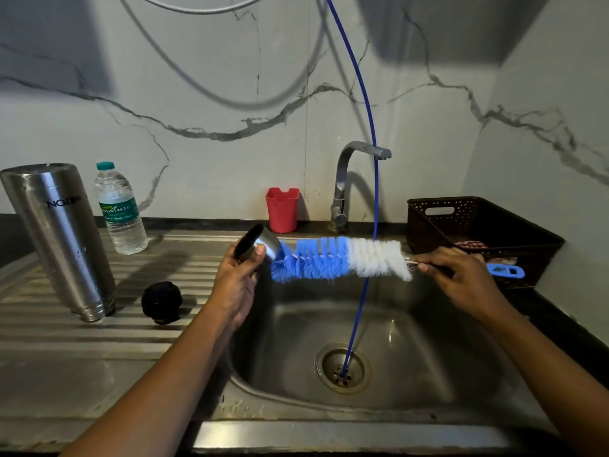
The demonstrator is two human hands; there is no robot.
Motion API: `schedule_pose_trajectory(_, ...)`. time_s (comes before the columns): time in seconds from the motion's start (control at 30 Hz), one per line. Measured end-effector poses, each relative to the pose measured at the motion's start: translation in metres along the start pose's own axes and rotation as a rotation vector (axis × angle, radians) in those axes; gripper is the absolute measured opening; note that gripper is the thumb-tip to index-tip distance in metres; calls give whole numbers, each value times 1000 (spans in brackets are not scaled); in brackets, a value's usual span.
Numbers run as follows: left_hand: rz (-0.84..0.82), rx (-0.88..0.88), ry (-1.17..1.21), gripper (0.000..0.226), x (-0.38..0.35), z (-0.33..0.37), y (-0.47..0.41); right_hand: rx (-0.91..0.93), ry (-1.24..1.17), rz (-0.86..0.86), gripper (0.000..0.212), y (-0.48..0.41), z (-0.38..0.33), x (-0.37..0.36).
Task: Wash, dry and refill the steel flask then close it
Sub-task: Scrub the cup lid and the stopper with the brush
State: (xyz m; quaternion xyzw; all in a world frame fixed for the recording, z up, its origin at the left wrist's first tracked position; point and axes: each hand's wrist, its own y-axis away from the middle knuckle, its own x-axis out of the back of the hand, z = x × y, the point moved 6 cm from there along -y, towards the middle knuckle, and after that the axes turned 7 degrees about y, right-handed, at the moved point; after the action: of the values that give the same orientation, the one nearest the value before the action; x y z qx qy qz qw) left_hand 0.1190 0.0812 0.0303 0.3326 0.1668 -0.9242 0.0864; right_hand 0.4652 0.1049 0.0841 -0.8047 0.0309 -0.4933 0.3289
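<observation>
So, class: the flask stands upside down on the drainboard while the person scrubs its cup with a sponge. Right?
Not a sponge: the head view shows the right hand holding a blue-and-white bottle brush at the cup. The rest holds.

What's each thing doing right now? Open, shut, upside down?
Steel flask: upside down on the drainboard.
Black stopper: off, beside the flask.
Steel cup: gripped by left hand, brush tip touching it.
Brush: handle pinched by right hand.
Water bottle: upright, capped.
Tap: no water running.
</observation>
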Motion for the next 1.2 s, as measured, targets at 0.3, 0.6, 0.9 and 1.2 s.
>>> schedule_pose_trajectory(0.3, -25, 12, -48, 97, -5, 0, 3, 16, 19, -5, 21, 0, -3, 0)
schedule_pose_trajectory(0.6, -35, 3, -103, 102, -1, 2, 1, 23, 90, 27, 18, -1, -9, 2)
schedule_pose_trajectory(0.9, -26, -18, -296, 87, 3, -1, 2, 25, 148, 40, 18, -1, -1, 7)
schedule_pose_trajectory(1.2, -152, -157, -827, 67, -5, -5, 4, 202, 443, 177, 28, 1, -17, 32)
